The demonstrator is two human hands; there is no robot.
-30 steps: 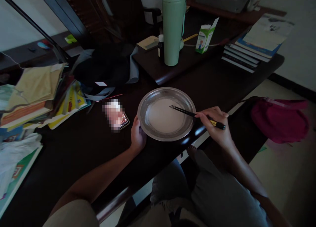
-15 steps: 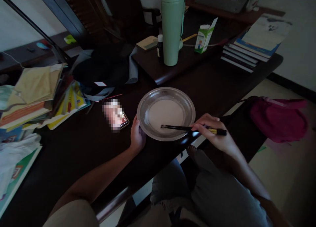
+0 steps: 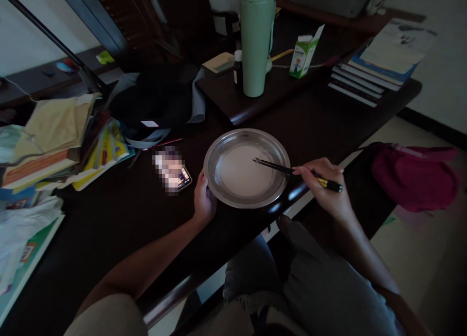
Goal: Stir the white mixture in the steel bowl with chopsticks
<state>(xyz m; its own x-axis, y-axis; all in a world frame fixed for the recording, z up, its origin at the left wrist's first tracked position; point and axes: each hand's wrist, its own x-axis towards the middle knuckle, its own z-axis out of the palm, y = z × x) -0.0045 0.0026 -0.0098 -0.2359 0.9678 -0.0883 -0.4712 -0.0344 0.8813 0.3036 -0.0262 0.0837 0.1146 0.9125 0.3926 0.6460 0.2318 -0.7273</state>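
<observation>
A round metal plate (image 3: 219, 146) holding a pale white liquid (image 3: 241, 173) sits near the front edge of the dark table (image 3: 120, 219). My left hand (image 3: 203, 199) grips the plate's left rim, fingers curled on it. My right hand (image 3: 324, 190) is closed on a pair of dark chopsticks (image 3: 280, 167), whose tips rest in the liquid at the plate's upper right.
A phone (image 3: 173, 173) lies left of the plate. Piled books and papers (image 3: 54, 136) fill the left side. A green flask (image 3: 256, 39), a small carton (image 3: 303, 53) and a book stack (image 3: 375, 68) stand behind. A pink bag (image 3: 412, 175) sits to the right.
The chopstick tips swept from the plate's upper right to its near edge and back to the upper right. My left hand stayed on the rim.
</observation>
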